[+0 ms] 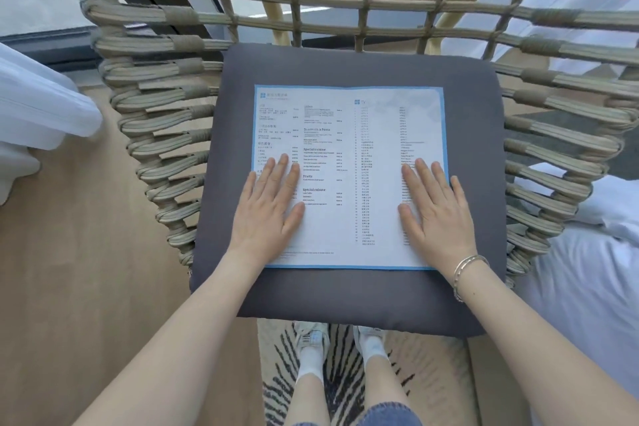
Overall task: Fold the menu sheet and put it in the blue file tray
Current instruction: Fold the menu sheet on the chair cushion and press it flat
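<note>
A white menu sheet with a blue border and printed columns lies flat and unfolded on a dark grey seat cushion. My left hand rests palm down on the sheet's near left part, fingers spread. My right hand lies flat on the near right part, a silver bracelet on its wrist. Neither hand grips anything. No blue file tray is in view.
The cushion sits in a woven rope chair whose back and sides rise around it. White bedding is at the right, a white curtain at the left. My feet stand on a striped rug over wooden floor.
</note>
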Tool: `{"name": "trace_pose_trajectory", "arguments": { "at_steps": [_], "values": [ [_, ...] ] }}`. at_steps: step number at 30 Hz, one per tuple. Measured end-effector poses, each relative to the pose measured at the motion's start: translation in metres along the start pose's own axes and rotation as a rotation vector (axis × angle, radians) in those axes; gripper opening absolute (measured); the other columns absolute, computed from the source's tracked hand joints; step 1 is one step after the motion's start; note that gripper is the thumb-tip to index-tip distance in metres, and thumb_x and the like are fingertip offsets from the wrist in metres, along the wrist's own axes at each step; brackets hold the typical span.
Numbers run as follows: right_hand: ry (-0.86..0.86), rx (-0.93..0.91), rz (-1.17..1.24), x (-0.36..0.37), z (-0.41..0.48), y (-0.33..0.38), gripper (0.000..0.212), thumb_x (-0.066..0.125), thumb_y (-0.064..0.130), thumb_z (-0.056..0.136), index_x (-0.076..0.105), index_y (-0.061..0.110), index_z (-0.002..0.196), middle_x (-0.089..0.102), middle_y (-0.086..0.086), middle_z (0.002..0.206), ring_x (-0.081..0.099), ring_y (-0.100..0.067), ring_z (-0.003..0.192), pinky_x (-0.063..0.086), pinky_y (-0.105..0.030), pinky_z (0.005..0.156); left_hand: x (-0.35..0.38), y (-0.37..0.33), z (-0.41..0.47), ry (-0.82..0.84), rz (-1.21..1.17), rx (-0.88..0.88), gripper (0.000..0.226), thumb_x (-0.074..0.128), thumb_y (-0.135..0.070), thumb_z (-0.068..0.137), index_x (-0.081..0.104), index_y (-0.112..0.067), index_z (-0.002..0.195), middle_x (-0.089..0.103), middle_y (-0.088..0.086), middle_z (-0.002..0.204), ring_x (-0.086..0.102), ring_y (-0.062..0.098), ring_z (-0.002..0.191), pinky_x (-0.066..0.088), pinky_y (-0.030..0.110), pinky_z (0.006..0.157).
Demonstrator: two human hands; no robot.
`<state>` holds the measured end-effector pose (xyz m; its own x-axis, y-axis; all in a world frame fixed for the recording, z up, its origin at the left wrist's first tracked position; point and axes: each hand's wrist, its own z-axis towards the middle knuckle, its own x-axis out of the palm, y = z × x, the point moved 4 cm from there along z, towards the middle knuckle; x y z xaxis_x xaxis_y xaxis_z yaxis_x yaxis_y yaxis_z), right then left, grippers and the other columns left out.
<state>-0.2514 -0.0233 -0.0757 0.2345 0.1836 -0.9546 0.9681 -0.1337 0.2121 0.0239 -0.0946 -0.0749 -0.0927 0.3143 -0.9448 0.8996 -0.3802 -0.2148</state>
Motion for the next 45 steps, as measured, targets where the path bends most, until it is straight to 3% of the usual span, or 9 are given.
{"name": "trace_pose_trajectory", "arguments": {
  "at_steps": [7, 11, 19, 23, 25, 29, 33, 37, 45],
  "values": [
    [0.033, 0.196, 0.097, -0.028, -0.033, -0.019, 0.082, 0.042, 0.060, 0.088, 0.017, 0.023, 0.157, 0.020, -0.009, 0.164, 0.014, -0.026, 0.152, 0.014, -0.044, 0.122, -0.034, -0.003, -0.030, -0.050, -0.252, -0.270, 0.085, 0.063, -0.042, 0.086, 0.021, -0.010, 0.152, 0.023, 0.011, 0.160, 0.020, 0.029, 0.146, 0.021, 0.043, 0.119],
    [0.087, 0.222, 0.088, -0.023, -0.038, -0.025, 0.089, 0.038, 0.069, 0.084, 0.014, 0.024, 0.157, 0.016, -0.010, 0.165, 0.009, -0.026, 0.153, 0.013, -0.045, 0.123, -0.024, -0.001, -0.042, -0.025, -0.311, -0.427, 0.093, 0.067, -0.047, 0.081, 0.017, -0.013, 0.152, 0.022, 0.014, 0.159, 0.017, 0.032, 0.145, 0.021, 0.046, 0.116],
    [0.115, 0.180, 0.015, -0.002, -0.039, -0.026, 0.087, 0.033, 0.070, 0.087, 0.013, 0.023, 0.157, 0.011, -0.003, 0.166, 0.002, -0.029, 0.153, 0.005, -0.047, 0.123, -0.011, -0.003, -0.042, -0.121, -0.388, -0.427, 0.077, 0.072, -0.037, 0.078, 0.037, -0.018, 0.144, 0.031, 0.011, 0.155, 0.019, 0.031, 0.141, 0.025, 0.047, 0.113],
    [0.122, 0.185, 0.015, -0.001, -0.037, -0.026, 0.086, 0.033, 0.070, 0.088, 0.012, 0.023, 0.157, 0.011, -0.001, 0.166, 0.001, -0.029, 0.153, 0.005, -0.048, 0.123, -0.015, -0.003, -0.041, -0.199, -0.558, -0.483, 0.076, 0.079, -0.029, 0.071, 0.045, -0.021, 0.139, 0.037, 0.003, 0.149, 0.025, 0.021, 0.135, 0.026, 0.036, 0.112],
    [0.126, 0.185, 0.017, 0.000, -0.037, -0.026, 0.086, 0.035, 0.070, 0.088, 0.012, 0.023, 0.157, 0.011, -0.002, 0.166, 0.001, -0.029, 0.153, 0.005, -0.048, 0.123, -0.019, -0.001, -0.041, -0.231, -0.674, -0.535, 0.078, 0.081, -0.022, 0.068, 0.047, -0.021, 0.138, 0.042, -0.006, 0.141, 0.033, 0.017, 0.130, 0.028, 0.029, 0.108],
    [0.132, 0.182, 0.021, -0.001, -0.037, -0.026, 0.087, 0.032, 0.071, 0.088, 0.012, 0.023, 0.157, 0.011, -0.002, 0.166, 0.002, -0.029, 0.153, 0.006, -0.049, 0.122, -0.032, 0.009, -0.041, -0.200, -0.947, -0.720, 0.086, 0.080, -0.015, 0.066, 0.041, -0.031, 0.141, 0.058, -0.010, 0.119, 0.059, 0.014, 0.106, 0.046, 0.038, 0.100],
    [0.139, 0.184, 0.032, -0.003, -0.037, -0.026, 0.088, 0.030, 0.072, 0.086, 0.013, 0.023, 0.157, 0.012, -0.003, 0.166, 0.003, -0.030, 0.153, 0.006, -0.049, 0.122, -0.053, 0.004, -0.042, -0.144, -1.033, -0.635, 0.080, 0.078, -0.009, 0.069, 0.044, -0.040, 0.134, 0.070, -0.005, 0.105, 0.065, 0.010, 0.100, 0.052, 0.035, 0.091],
    [0.138, 0.185, 0.040, -0.005, -0.037, -0.025, 0.088, 0.028, 0.072, 0.085, 0.015, 0.022, 0.157, 0.014, -0.003, 0.166, 0.004, -0.031, 0.153, 0.007, -0.050, 0.122, -0.078, -0.023, -0.041, -0.120, -1.041, -0.492, 0.072, 0.073, -0.004, 0.074, 0.047, -0.044, 0.128, 0.068, -0.014, 0.107, 0.064, 0.003, 0.098, 0.049, 0.015, 0.083],
    [0.136, 0.182, 0.038, -0.004, -0.037, -0.026, 0.088, 0.026, 0.073, 0.086, 0.014, 0.023, 0.157, 0.014, -0.003, 0.166, 0.005, -0.031, 0.153, 0.005, -0.049, 0.122, -0.092, -0.089, -0.030, -0.066, -1.103, -0.320, 0.069, 0.068, -0.001, 0.077, 0.049, -0.047, 0.124, 0.065, -0.010, 0.097, 0.063, 0.003, 0.088, 0.047, 0.010, 0.076]
  ]
}}
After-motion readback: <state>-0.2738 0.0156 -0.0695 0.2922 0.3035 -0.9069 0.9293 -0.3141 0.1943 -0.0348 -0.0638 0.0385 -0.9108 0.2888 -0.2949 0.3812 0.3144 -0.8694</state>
